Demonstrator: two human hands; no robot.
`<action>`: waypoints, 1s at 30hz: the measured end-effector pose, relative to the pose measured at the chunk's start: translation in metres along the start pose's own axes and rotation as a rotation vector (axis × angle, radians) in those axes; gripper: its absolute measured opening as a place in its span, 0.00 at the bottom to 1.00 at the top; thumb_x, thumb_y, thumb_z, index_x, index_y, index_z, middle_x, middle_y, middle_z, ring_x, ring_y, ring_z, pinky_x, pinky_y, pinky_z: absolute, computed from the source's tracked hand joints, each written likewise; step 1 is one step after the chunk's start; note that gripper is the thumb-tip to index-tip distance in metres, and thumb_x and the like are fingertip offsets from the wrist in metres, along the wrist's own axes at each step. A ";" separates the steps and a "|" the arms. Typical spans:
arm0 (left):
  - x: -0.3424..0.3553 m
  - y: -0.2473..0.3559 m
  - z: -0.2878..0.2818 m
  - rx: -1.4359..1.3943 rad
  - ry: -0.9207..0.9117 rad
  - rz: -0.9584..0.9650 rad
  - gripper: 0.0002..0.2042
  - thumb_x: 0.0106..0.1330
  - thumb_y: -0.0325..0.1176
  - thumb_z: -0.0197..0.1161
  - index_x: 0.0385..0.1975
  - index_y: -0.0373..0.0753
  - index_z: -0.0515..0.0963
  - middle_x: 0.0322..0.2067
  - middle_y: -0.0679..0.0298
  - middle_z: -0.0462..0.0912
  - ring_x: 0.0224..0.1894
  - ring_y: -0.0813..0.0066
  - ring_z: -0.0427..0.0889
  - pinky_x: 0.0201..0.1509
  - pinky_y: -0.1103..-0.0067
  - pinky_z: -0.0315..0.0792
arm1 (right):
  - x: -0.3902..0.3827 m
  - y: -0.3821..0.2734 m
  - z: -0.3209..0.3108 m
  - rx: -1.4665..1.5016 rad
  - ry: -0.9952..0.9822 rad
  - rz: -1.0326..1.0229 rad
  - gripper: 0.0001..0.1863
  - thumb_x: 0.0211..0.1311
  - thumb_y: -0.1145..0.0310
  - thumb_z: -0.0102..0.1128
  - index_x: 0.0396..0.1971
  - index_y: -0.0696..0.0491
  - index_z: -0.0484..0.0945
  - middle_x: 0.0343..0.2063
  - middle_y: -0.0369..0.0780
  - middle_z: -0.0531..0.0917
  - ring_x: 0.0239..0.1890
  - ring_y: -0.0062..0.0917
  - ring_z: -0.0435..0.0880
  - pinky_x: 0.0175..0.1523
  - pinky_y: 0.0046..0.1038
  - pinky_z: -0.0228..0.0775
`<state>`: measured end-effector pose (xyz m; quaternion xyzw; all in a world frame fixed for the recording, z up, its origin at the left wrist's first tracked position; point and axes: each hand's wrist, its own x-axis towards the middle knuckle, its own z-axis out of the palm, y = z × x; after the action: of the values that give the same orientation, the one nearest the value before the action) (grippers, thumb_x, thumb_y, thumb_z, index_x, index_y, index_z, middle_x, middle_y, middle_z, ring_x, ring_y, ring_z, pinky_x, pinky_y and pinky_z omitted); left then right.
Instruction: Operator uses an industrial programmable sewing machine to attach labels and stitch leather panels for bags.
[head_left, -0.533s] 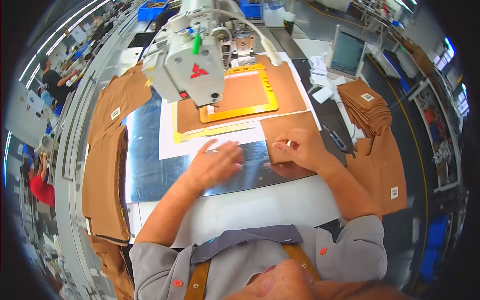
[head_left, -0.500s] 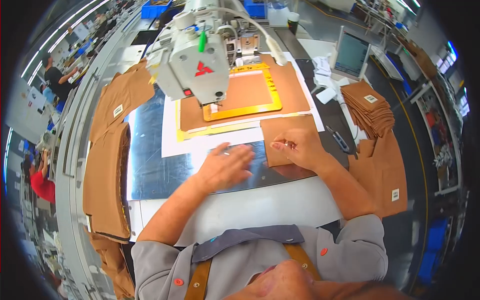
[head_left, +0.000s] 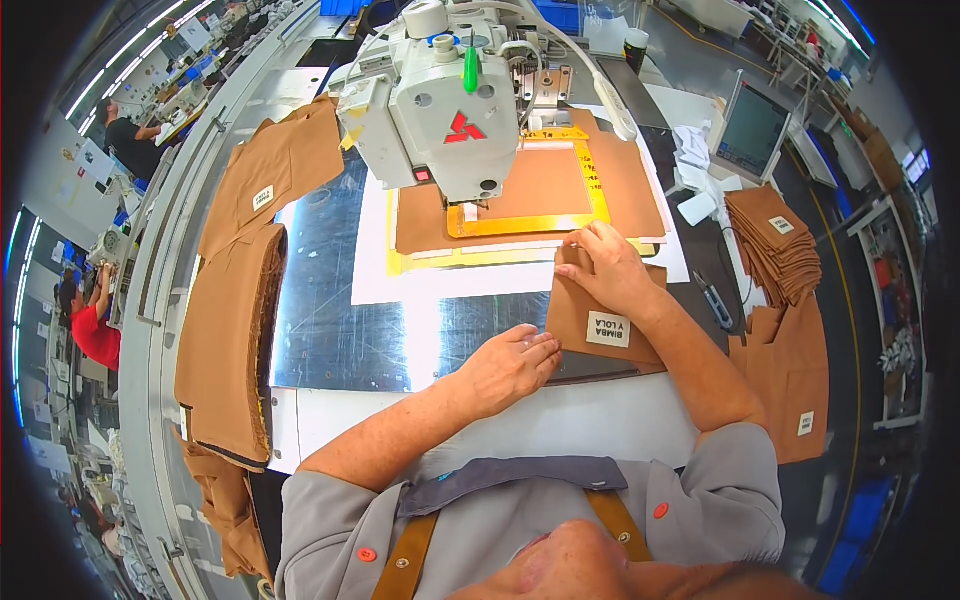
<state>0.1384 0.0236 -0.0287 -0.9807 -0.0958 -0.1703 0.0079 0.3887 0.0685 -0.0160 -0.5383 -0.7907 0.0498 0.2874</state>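
Note:
A brown fabric piece (head_left: 576, 312) with a white printed label (head_left: 608, 329) lies at the near right of the shiny metal plate. At its far left corner my right hand (head_left: 612, 268) pinches the edge between thumb and fingers. My left hand (head_left: 510, 370) is closed at the near left edge of the same piece, its fingertips partly hidden. Beyond my hands stands a white sewing machine head (head_left: 445, 130). Under it a yellow frame (head_left: 520, 228) rests on a larger brown panel (head_left: 635, 190).
Brown fabric is stacked at the left (head_left: 220, 340). On the right are a pile of labelled brown pieces (head_left: 770, 235), more brown fabric (head_left: 790, 390), a utility cutter (head_left: 716, 300) and a screen (head_left: 755, 125). Other people work at the far left.
The small brown piece showed a plain face before; its labelled face is up now. My right hand has moved to its far corner, and my left hand from above the plate to its edge.

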 end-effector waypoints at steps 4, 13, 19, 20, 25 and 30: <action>0.005 -0.007 -0.005 -0.181 0.040 -0.068 0.18 0.58 0.27 0.62 0.48 0.30 0.82 0.55 0.53 0.81 0.53 0.63 0.82 0.60 0.68 0.75 | 0.004 0.009 0.003 0.137 -0.031 0.086 0.13 0.61 0.64 0.71 0.39 0.56 0.81 0.31 0.43 0.83 0.37 0.37 0.85 0.45 0.36 0.77; 0.014 -0.032 -0.009 0.172 0.055 0.150 0.13 0.57 0.29 0.60 0.40 0.29 0.82 0.40 0.55 0.79 0.41 0.70 0.81 0.51 0.76 0.71 | 0.044 0.016 -0.005 0.330 -0.035 0.055 0.07 0.63 0.70 0.67 0.34 0.58 0.81 0.30 0.44 0.85 0.33 0.33 0.85 0.41 0.32 0.76; 0.023 -0.089 -0.017 0.332 0.085 -0.016 0.16 0.56 0.27 0.61 0.45 0.33 0.81 0.47 0.59 0.82 0.47 0.70 0.83 0.49 0.73 0.73 | 0.128 0.034 0.009 0.320 0.015 0.006 0.12 0.63 0.63 0.67 0.35 0.58 0.83 0.32 0.45 0.86 0.35 0.38 0.85 0.43 0.36 0.76; 0.024 -0.104 -0.013 0.376 0.107 -0.041 0.16 0.56 0.28 0.61 0.45 0.34 0.81 0.46 0.61 0.82 0.46 0.70 0.83 0.48 0.73 0.73 | 0.145 0.036 0.011 0.229 -0.001 0.056 0.13 0.63 0.61 0.66 0.35 0.57 0.83 0.32 0.46 0.86 0.37 0.41 0.85 0.45 0.37 0.76; 0.022 -0.138 0.000 0.453 0.112 -0.260 0.16 0.56 0.27 0.63 0.46 0.37 0.83 0.33 0.66 0.79 0.34 0.71 0.82 0.38 0.74 0.75 | 0.200 0.050 0.051 0.097 0.034 0.233 0.18 0.61 0.54 0.68 0.37 0.56 0.85 0.34 0.48 0.87 0.42 0.44 0.86 0.49 0.39 0.76; 0.014 -0.157 0.018 0.379 0.226 -0.336 0.12 0.58 0.28 0.66 0.42 0.39 0.85 0.25 0.66 0.79 0.24 0.68 0.80 0.28 0.74 0.75 | 0.213 0.066 0.085 0.135 0.014 0.186 0.13 0.58 0.54 0.69 0.38 0.44 0.87 0.35 0.45 0.88 0.44 0.43 0.86 0.51 0.41 0.77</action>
<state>0.1276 0.1813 -0.0437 -0.9069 -0.2856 -0.2564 0.1737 0.3455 0.3028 -0.0264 -0.5891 -0.7302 0.1256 0.3225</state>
